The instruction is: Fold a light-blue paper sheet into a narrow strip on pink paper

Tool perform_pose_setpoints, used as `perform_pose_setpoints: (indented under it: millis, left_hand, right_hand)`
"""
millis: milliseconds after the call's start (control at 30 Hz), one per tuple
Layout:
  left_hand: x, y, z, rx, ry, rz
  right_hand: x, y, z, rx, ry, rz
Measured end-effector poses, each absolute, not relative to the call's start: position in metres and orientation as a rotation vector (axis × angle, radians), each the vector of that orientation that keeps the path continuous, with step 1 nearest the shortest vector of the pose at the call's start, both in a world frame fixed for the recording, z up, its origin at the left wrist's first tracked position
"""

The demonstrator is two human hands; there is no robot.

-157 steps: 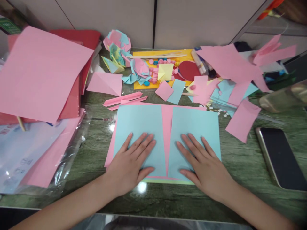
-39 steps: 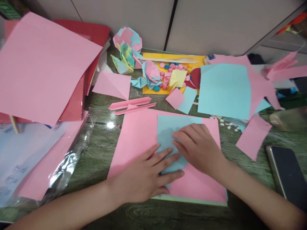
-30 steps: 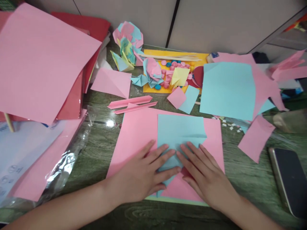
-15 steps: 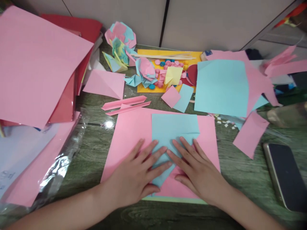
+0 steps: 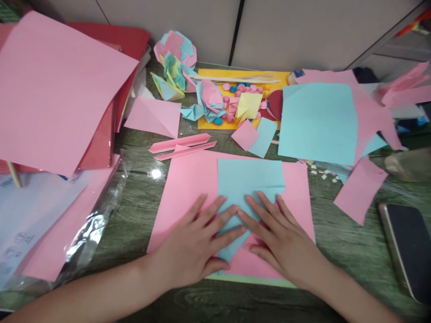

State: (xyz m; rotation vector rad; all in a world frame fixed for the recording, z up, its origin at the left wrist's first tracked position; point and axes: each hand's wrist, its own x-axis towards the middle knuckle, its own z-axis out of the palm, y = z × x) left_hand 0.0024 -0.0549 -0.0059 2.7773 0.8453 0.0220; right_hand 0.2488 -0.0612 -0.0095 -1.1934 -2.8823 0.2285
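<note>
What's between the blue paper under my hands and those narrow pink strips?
In the head view, only the pink sheet under the blue paper shows between it and the pink strips.

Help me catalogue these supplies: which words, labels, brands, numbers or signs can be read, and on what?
None is clearly readable.
Plastic packet at left: partly covered lettering and small symbols, all too blurred to read.
Green item, top left: too blurred.

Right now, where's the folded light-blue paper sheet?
Head view, just below centre: the folded light-blue paper sheet lies on a larger pink paper sheet, partly under the left hand and right hand.
</note>
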Motion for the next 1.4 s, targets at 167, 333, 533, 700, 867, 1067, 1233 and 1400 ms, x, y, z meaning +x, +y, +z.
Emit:
perform_pose_setpoints:
  millis: [167, 333, 533, 700, 867, 1067, 1233, 1400]
  left_hand:
    - [0.001, -0.054, -0.006, 2.752, 0.843, 0.057]
    - [0.000, -0.055, -0.008, 2.734, 0.846, 0.042]
    - [0.001, -0.055, -0.009, 2.744, 0.849, 0.030]
    - [0.000, -0.055, -0.009, 2.735, 0.846, 0.038]
    - [0.000, -0.056, -0.009, 2.733, 0.856, 0.037]
    - [-0.001, -0.049, -0.007, 2.759, 0.857, 0.067]
    - [0.001, -0.043, -0.007, 2.721, 0.940, 0.128]
    - [0.002, -0.041, -0.005, 2.702, 0.926, 0.105]
  right_hand:
    - [0.249, -0.061, -0.011, -1.190, -2.868, 0.247]
    - [0.250, -0.062, -0.012, -1.183, -2.859, 0.232]
    - [0.251, -0.063, -0.012, -1.192, -2.859, 0.222]
    - [0.250, -0.063, -0.012, -1.188, -2.860, 0.235]
    - [0.249, -0.062, -0.011, -1.190, -2.849, 0.246]
    - [0.248, -0.062, -0.012, -1.187, -2.836, 0.230]
    - [0.248, -0.063, -0.013, -1.180, -2.839, 0.204]
    - [0.248, -0.064, -0.015, -1.189, -2.836, 0.194]
